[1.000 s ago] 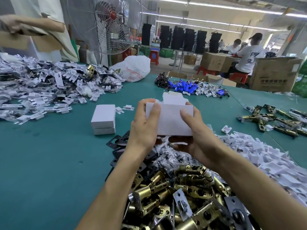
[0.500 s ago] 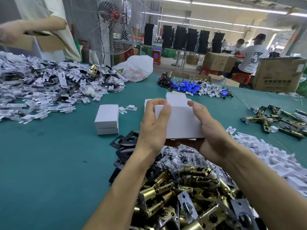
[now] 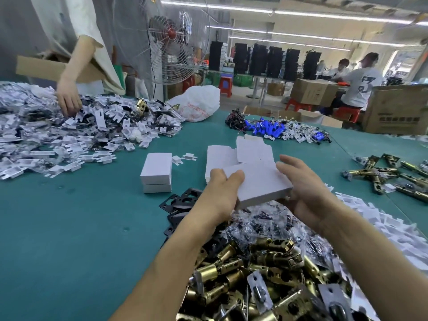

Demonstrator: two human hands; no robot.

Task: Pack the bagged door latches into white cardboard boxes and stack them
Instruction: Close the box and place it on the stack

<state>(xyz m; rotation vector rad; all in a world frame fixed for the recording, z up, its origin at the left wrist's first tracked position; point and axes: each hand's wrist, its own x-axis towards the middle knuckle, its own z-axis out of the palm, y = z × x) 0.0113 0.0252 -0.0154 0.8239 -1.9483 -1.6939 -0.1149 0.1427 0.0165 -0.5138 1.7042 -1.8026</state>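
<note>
One broad green table (image 3: pixel 69 228) carries everything here. Across its far left sprawls a heap of white card pieces (image 3: pixel 58 135), into which another person's hand (image 3: pixel 67 98) reaches, and a caged fan (image 3: pixel 169 35) stands behind that heap. Nearest the camera lies a mound of brass door latches (image 3: pixel 254 274), with clear-bagged latches (image 3: pixel 266 223) piled on its far side and black plates (image 3: pixel 183 202) spread at its left edge. A drift of white card inserts (image 3: pixel 382 223) runs along the right, and loose brass latches (image 3: pixel 393 174) lie beyond it. A stack of two closed white boxes (image 3: pixel 157 172) sits on bare cloth left of centre. Just right of that stack, held tilted above the bagged latches, is a white cardboard box (image 3: pixel 261 181) with its flaps open at the far end. The left hand (image 3: pixel 222 195) grasps its near left corner, thumb on top, and the right hand (image 3: pixel 305 195) grips its right side with fingers underneath.
</note>
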